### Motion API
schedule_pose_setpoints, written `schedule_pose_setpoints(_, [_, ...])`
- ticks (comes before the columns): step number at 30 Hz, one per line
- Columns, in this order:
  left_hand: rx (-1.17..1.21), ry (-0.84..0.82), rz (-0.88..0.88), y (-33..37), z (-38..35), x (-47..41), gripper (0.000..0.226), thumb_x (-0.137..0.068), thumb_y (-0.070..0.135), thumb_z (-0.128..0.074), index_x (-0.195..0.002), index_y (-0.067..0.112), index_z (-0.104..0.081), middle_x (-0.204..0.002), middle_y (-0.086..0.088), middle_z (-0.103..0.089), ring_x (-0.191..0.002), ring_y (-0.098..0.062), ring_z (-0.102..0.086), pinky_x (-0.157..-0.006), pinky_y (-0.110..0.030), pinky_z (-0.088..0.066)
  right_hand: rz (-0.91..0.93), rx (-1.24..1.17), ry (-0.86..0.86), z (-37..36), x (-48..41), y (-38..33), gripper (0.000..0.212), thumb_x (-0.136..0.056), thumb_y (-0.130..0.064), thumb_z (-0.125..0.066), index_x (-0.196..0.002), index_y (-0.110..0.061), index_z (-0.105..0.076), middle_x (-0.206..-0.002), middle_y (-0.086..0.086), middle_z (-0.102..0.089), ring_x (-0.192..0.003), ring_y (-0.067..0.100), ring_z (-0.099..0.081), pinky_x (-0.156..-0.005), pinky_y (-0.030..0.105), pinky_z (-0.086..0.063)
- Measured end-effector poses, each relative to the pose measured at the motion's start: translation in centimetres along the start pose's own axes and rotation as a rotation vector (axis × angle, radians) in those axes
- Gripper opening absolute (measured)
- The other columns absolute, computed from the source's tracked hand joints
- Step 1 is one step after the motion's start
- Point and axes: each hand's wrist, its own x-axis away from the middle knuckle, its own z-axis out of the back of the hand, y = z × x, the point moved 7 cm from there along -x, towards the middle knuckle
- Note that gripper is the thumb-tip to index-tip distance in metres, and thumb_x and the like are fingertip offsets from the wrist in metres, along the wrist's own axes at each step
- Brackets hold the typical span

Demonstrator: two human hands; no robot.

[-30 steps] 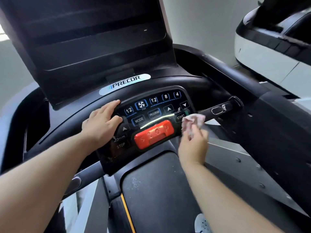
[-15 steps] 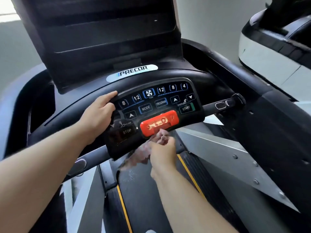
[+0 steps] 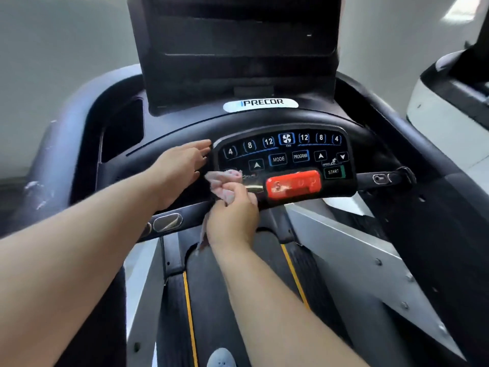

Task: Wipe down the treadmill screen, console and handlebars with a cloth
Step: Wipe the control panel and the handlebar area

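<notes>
Pale grey wall [image 3: 66, 62] fills the background, with a white-and-black neighbouring machine [image 3: 444, 123] at the right edge. Across the middle curves the treadmill's black console [image 3: 164, 133], and its dark screen [image 3: 238, 49] rises upright behind it. Below runs the black belt [image 3: 238, 300] with yellow side lines, between silver side rails [image 3: 357, 255]. At the left of the console is a deep recess [image 3: 121, 131]; its inside is too dark to tell what it holds. The keypad panel [image 3: 285, 154] carries numbered keys, MODE, PROGRAM and START. A short handlebar [image 3: 169, 221] with a metal sensor pad juts out below the panel on the left, another handlebar [image 3: 383, 178] on the right. The left hand [image 3: 180, 170] lies flat on the console just beside the panel, fingers straight. The right hand [image 3: 232, 213] has its fingers curled round a pink cloth [image 3: 225, 181], pressing it on the panel's lower left corner, just beside the red stop button [image 3: 293, 184]. A loose tail of cloth hangs below the fist.
</notes>
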Motion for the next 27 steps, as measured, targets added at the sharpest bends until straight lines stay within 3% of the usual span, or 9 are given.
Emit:
schedule_pose_setpoints(2, [0.119,-0.001,0.025,-0.2,0.0,0.2,0.048,-0.096,0.0,-0.03,-0.136,0.02,-0.047,-0.116,0.003,-0.062,-0.105,-0.01,-0.059,-0.096,-0.027,-0.04,0.05,0.035,-0.05,-0.4,-0.3,-1.3,0.025,-0.085,-0.004,-0.05,-0.093,-0.025,-0.06,-0.103,-0.002,-0.049,-0.096,0.021,-0.051,-0.074,0.023,-0.034])
schedule_pose_setpoints(4, [0.119,0.014,0.039,-0.5,0.7,0.6,0.049,-0.097,0.001,-0.027,-0.137,0.022,-0.047,-0.125,-0.001,-0.06,-0.108,-0.014,-0.061,-0.098,-0.03,-0.04,0.225,0.076,0.025,1.6,-2.2,-2.9,0.03,-0.083,0.0,-0.049,-0.1,-0.02,-0.065,-0.109,0.002,-0.053,-0.098,0.02,-0.052,-0.079,0.016,-0.032])
schedule_pose_setpoints(6, [0.13,0.025,0.06,-0.9,1.4,1.0,0.051,-0.097,0.002,-0.026,-0.139,0.023,-0.046,-0.129,-0.005,-0.06,-0.109,-0.017,-0.062,-0.099,-0.031,-0.041,0.374,0.15,0.085,3.0,-5.0,-4.7,0.036,-0.084,0.001,-0.05,-0.109,-0.019,-0.067,-0.112,0.003,-0.054,-0.105,0.023,-0.052,-0.091,0.021,-0.035])
schedule_pose_setpoints(9, [0.178,0.103,0.05,-1.0,2.1,1.2,0.052,-0.098,0.004,-0.033,-0.144,0.028,-0.037,-0.13,-0.005,-0.058,-0.104,-0.018,-0.065,-0.099,-0.032,-0.044,0.516,0.335,-0.051,1.4,-6.1,-5.7,0.033,-0.082,-0.005,-0.053,-0.103,-0.026,-0.068,-0.109,-0.004,-0.058,-0.105,0.021,-0.052,-0.091,0.039,-0.044])
schedule_pose_setpoints(12, [0.243,0.181,0.039,-1.5,2.6,0.9,0.055,-0.097,0.004,-0.037,-0.147,0.027,-0.03,-0.134,-0.009,-0.054,-0.101,-0.021,-0.066,-0.098,-0.035,-0.045,0.623,0.375,-0.154,0.6,-3.8,-3.4,0.026,-0.076,-0.01,-0.055,-0.092,-0.026,-0.068,-0.101,-0.007,-0.059,-0.097,0.019,-0.052,-0.088,0.035,-0.043])
schedule_pose_setpoints(18, [0.175,0.119,0.053,-3.7,0.0,1.4,0.06,-0.09,-0.003,-0.031,-0.142,0.024,-0.04,-0.126,-0.005,-0.059,-0.105,-0.016,-0.063,-0.09,-0.027,-0.047,0.624,0.431,-0.341,2.0,-0.6,1.5,0.026,-0.072,-0.008,-0.051,-0.089,-0.02,-0.067,-0.094,-0.008,-0.057,-0.092,0.02,-0.053,-0.082,0.038,-0.047])
schedule_pose_setpoints(20, [0.143,0.104,0.045,-4.4,-0.4,1.6,0.061,-0.088,-0.004,-0.032,-0.141,0.024,-0.042,-0.125,-0.003,-0.06,-0.105,-0.012,-0.063,-0.095,-0.029,-0.047,0.603,0.394,-0.274,3.5,-1.1,0.6,0.024,-0.074,-0.006,-0.051,-0.088,-0.017,-0.067,-0.091,-0.005,-0.056,-0.09,0.019,-0.054,-0.082,0.039,-0.048])
schedule_pose_setpoints(23, [0.166,0.121,0.045,-4.9,0.1,2.1,0.06,-0.087,-0.009,-0.032,-0.137,0.021,-0.046,-0.118,-0.003,-0.063,-0.104,-0.013,-0.064,-0.096,-0.029,-0.048,0.63,0.242,-0.037,4.2,-4.1,-4.3,0.03,-0.081,0.003,-0.053,-0.1,-0.014,-0.068,-0.099,0.001,-0.057,-0.097,0.022,-0.055,-0.088,0.037,-0.047])
schedule_pose_setpoints(27, [0.212,0.211,0.053,-4.9,1.6,2.7,0.057,-0.086,-0.01,-0.029,-0.13,0.02,-0.051,-0.111,-0.003,-0.067,-0.099,-0.014,-0.067,-0.092,-0.029,-0.051,0.683,0.44,-0.08,-0.2,-4.8,-6.2,0.038,-0.081,-0.002,-0.051,-0.111,-0.019,-0.067,-0.113,0.002,-0.059,-0.103,0.026,-0.05,-0.091,0.04,-0.042])
